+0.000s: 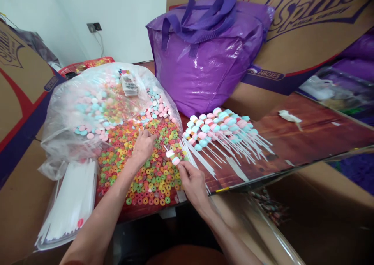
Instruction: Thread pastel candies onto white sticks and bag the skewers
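My left hand (143, 145) reaches into a heap of small coloured ring candies (146, 167), fingers curled down among them; what they pinch is hidden. My right hand (191, 181) is closed on a white stick (179, 165) that carries a few pastel sweets (172, 157) near its tip, held over the ring candies. To the right lies a pile of finished sweet skewers (222, 130), their white sticks fanning toward the table's front edge.
A clear plastic bag (87, 101) of pastel sweets lies at the left, with a packet of white sticks (70, 202) in front of it. A purple tote bag (204, 58) stands behind. Cardboard boxes (306, 27) surround the wooden table (306, 136).
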A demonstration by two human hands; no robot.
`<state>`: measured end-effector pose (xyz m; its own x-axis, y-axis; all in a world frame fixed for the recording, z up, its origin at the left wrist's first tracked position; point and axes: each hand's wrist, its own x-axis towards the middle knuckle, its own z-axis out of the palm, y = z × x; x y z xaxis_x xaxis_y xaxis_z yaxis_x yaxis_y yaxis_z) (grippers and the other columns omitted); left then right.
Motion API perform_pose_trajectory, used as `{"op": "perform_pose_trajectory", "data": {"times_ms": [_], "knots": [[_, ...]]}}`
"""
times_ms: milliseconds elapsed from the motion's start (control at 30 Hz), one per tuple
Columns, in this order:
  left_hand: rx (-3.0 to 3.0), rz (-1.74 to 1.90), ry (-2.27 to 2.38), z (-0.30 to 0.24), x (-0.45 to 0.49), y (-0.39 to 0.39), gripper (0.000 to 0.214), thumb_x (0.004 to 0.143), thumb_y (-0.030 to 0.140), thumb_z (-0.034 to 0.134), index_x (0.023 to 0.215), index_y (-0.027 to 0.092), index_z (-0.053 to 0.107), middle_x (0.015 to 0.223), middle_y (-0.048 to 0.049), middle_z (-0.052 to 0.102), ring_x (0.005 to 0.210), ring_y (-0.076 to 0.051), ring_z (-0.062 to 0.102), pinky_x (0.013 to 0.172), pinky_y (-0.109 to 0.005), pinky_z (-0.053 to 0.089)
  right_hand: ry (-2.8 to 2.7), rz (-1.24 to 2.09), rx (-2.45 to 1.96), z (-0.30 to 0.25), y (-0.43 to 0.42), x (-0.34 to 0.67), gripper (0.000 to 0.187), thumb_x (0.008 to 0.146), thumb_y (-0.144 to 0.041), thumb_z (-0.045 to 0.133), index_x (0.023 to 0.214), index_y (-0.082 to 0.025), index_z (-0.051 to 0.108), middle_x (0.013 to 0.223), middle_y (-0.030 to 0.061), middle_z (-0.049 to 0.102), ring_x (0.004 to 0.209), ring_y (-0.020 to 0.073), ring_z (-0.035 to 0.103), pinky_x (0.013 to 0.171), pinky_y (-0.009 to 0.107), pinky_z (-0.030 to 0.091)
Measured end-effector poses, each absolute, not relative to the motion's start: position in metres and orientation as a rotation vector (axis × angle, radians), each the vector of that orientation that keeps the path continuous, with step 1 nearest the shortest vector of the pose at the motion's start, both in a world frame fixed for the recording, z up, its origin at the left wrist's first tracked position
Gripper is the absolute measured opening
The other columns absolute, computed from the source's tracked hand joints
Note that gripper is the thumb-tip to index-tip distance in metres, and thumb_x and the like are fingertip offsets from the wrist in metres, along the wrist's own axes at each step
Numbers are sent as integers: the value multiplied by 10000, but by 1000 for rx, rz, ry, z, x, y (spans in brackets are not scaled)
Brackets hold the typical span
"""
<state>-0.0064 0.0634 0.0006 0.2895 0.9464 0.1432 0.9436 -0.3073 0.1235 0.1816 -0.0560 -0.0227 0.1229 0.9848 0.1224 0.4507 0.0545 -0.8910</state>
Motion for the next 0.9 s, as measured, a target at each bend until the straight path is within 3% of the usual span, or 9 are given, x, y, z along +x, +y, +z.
{"op": "perform_pose_trajectory", "data": {"times_ms": [267, 433, 667, 900], "knots": [[2638, 197, 1845, 0, -5, 51, 250, 942, 141, 462, 1082, 187, 663, 1019, -115, 593, 1032, -254, 553, 902, -354, 477, -1483, 768, -1492, -25, -57, 179, 315, 955, -367, 461, 814, -169, 662, 605, -40, 465, 547, 105, 397, 543, 221, 323], [2624, 264, 1859, -8, -7, 60, 254, 974, 211, 431, 977, 181, 683, 974, -115, 596, 987, -254, 572, 879, -357, 479, -1518, 757, -1482, -24, -59, 178, 303, 963, -351, 452, 829, -172, 658, 620, -30, 494, 565, 114, 431, 558, 226, 336], [2359, 851, 1774, -15, -11, 64, 182, 940, 250, 510, 858, 190, 661, 918, -84, 595, 952, -233, 545, 885, -358, 453, -1521, 766, -1457, -23, -58, 179, 295, 965, -349, 454, 825, -179, 651, 621, -30, 495, 548, 113, 406, 535, 227, 327], [1351, 1272, 1341, -3, -8, 48, 240, 852, 415, 628, 806, 180, 621, 648, 27, 555, 610, -119, 526, 619, -242, 425, -1494, 790, -1392, -12, -56, 171, 271, 973, -332, 459, 854, -188, 655, 645, -21, 538, 560, 117, 438, 522, 225, 325]]}}
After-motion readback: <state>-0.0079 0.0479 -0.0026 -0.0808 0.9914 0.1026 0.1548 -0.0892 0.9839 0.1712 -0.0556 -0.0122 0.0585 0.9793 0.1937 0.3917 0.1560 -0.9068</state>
